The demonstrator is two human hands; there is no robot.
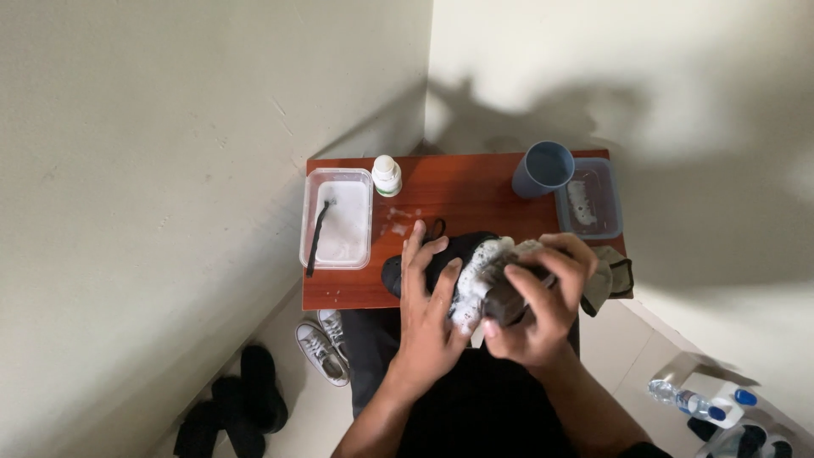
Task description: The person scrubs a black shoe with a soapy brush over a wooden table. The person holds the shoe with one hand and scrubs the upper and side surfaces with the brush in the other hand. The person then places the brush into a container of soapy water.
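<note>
At the table front edge — both hands scrub a shoe.

One head-worn camera looks steeply down from close above the tabletop, which sits in a wall corner.
</note>
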